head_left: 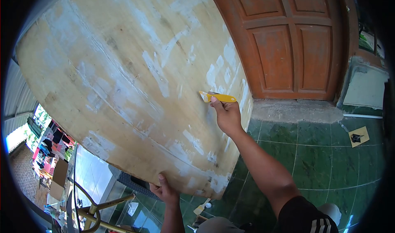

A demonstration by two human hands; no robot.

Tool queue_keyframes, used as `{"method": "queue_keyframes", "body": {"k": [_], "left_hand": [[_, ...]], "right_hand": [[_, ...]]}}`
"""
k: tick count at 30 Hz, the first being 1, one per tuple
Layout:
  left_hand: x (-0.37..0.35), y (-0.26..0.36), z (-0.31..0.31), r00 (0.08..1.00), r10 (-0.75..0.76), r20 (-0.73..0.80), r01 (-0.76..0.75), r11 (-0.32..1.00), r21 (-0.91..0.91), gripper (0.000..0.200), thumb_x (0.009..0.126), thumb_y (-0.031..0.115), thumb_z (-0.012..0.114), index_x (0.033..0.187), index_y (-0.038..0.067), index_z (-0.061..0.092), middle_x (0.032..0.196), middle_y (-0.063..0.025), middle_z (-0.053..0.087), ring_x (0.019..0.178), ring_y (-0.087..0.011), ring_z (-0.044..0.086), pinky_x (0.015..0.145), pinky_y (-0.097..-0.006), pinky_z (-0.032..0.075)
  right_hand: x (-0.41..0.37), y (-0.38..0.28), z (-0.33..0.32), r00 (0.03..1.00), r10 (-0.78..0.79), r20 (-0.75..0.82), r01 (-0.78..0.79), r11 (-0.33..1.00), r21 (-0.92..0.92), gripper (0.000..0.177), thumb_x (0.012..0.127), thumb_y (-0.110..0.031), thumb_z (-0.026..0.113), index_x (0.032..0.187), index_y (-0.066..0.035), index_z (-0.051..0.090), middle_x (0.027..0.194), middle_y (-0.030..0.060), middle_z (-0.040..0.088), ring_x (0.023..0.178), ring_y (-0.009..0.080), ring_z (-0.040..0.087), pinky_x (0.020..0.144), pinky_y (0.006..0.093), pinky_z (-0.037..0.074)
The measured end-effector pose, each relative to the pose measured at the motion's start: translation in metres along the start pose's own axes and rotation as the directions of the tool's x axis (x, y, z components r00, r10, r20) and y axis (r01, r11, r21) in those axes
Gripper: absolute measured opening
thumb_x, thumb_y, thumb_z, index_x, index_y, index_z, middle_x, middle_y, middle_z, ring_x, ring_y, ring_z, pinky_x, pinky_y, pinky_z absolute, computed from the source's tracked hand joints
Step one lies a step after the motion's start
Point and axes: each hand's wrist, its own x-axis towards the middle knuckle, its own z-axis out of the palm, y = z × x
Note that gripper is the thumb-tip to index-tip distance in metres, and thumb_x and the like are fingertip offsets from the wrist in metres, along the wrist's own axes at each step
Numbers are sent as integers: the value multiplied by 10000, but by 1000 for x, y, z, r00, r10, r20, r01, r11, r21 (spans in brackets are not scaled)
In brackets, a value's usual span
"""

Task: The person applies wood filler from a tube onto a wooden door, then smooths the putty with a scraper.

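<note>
A large wooden board (123,89) with white filler patches along its seams leans across the middle of the view. My left hand (166,190) grips its lower edge, thumb on the front face and fingers mostly hidden behind. In my right hand (226,113) is a putty knife (223,98) with a yellow handle, closed in the fingers. Its blade points left, close over the board's right half and overlapping its surface in this view.
Behind the board stands a brown panelled door (288,56) above a concrete step (296,110). Green tiles (317,163) cover the floor. A square yellowish card (359,136) with a dark lump lies at right. Metal tubing (96,210) stands at lower left, near hanging clothes (49,142).
</note>
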Motion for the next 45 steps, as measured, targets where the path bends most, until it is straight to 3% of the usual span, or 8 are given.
{"method": "queue_keyframes", "body": {"k": [8, 12, 15, 20, 24, 34, 38, 45], "left_hand": [[-1, -6, -7, 999, -24, -41, 25, 999, 21, 479, 1037, 263, 652, 1386, -35, 514, 1288, -145, 627, 1109, -221, 630, 945, -369, 522], [-6, -4, -5, 997, -43, -59, 43, 999, 0, 473, 1034, 273, 660, 1369, -29, 519, 1280, -148, 624, 1103, -222, 626, 942, -375, 526], [-7, -1, -2, 995, -56, -82, 55, 998, -13, 470, 1035, 279, 659, 1361, -30, 521, 1276, -152, 624, 1098, -225, 625, 936, -376, 530], [-9, 2, 0, 995, -70, -70, 68, 997, -26, 463, 1039, 278, 653, 1351, -40, 526, 1273, -157, 624, 1091, -228, 626, 927, -376, 534], [-9, 2, 2, 995, -65, -82, 62, 998, -33, 445, 1044, 271, 646, 1343, -41, 539, 1262, -160, 630, 1085, -227, 629, 927, -377, 535], [-12, 5, 4, 994, -40, -97, 40, 999, -1, 473, 1043, 286, 649, 1352, -51, 529, 1261, -171, 634, 1083, -236, 639, 918, -385, 548], [-7, 1, -3, 997, -69, -22, 68, 996, -52, 475, 1043, 291, 647, 1356, -41, 515, 1291, -177, 617, 1096, -245, 636, 925, -393, 552], [-10, -3, -3, 996, -53, -73, 52, 998, -21, 465, 1044, 298, 645, 1337, -40, 518, 1286, -177, 611, 1098, -247, 633, 919, -388, 553]], "right_hand": [[-10, 16, 29, 990, -73, -118, 58, 990, -126, 297, 1047, -182, 649, 1248, 26, 716, 1045, 97, 767, 959, 115, 670, 883, 264, 516], [-20, 16, 50, 902, -405, -150, 337, 877, -343, 297, 963, -97, 701, 1242, 3, 713, 1171, 223, 732, 1035, 351, 722, 890, 364, 561], [-27, 25, 74, 823, -551, -134, 408, 740, -535, 325, 936, -23, 705, 1257, 24, 701, 1225, 246, 715, 1127, 374, 698, 974, 390, 545], [-49, 20, 63, 825, -564, -43, 461, 714, -527, 314, 933, -11, 701, 1245, 16, 708, 1212, 233, 722, 1109, 358, 701, 963, 358, 540], [-35, 2, 25, 991, -136, -21, 127, 961, -244, 220, 985, -96, 671, 1181, -28, 743, 1120, 198, 748, 1013, 325, 729, 865, 373, 559], [-21, 8, 43, 896, -429, -117, 392, 886, -246, 176, 962, -50, 687, 1123, -21, 753, 1035, 199, 750, 920, 334, 727, 822, 364, 564], [-36, 2, 25, 969, -229, 95, 239, 965, -110, 194, 962, -37, 687, 1143, -10, 751, 1047, 197, 753, 894, 305, 722, 822, 345, 554], [-2, 5, 48, 885, -447, -135, 399, 874, -279, 215, 975, -20, 676, 1178, -10, 745, 1066, 170, 765, 963, 268, 712, 864, 312, 534]]}}
